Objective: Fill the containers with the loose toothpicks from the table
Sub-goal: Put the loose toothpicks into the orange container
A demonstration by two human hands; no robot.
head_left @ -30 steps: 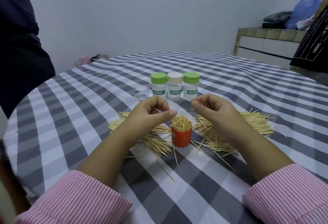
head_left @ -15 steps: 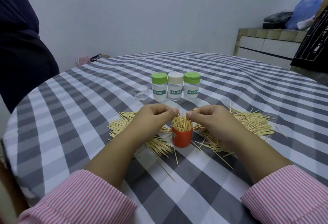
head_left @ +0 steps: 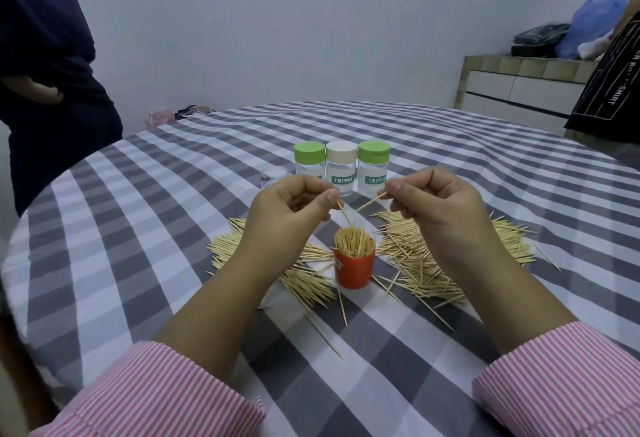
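Note:
A small red container (head_left: 354,269) stands upright on the checked table, packed with upright toothpicks (head_left: 354,243). My left hand (head_left: 287,214) hovers above and left of it and pinches one toothpick (head_left: 344,215) that slants down toward the container. My right hand (head_left: 440,208) is above and right of it and pinches another toothpick (head_left: 371,202). Loose toothpicks lie in a left pile (head_left: 304,280) and a right pile (head_left: 426,256). Behind stand three capped toothpick jars (head_left: 341,169), two with green lids, one with a cream lid.
A small clear lidless jar (head_left: 275,176) sits left of the capped jars, partly behind my left hand. A person in dark clothes (head_left: 52,65) stands at the table's left edge. A cabinet (head_left: 519,86) with bags is at the back right.
Both hands have risen from the container's rim, each now holding a single toothpick above it. The camera view has shifted slightly.

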